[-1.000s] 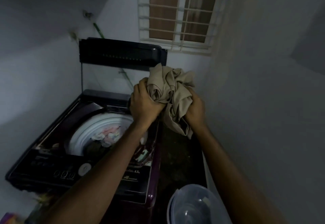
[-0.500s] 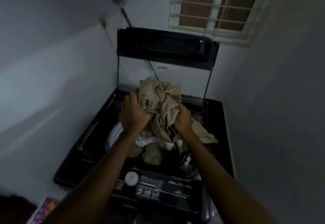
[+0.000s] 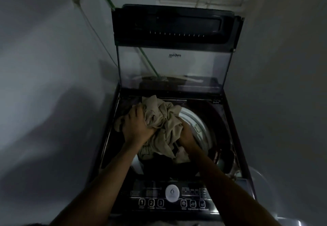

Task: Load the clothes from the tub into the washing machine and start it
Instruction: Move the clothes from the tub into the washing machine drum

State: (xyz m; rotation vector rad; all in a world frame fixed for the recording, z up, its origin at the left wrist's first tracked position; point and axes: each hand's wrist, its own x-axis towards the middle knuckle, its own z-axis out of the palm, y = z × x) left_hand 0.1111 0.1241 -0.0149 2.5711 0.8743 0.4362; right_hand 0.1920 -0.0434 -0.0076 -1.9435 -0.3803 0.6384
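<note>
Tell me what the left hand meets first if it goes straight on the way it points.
The left hand grips the beige cloth, so that first; past it, probably the washer's drum, depth unclear.

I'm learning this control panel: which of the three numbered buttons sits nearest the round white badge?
The square button marked 3, rightmost of that row, just left of the round white badge; button 1 and button 2 lie further left.
</note>
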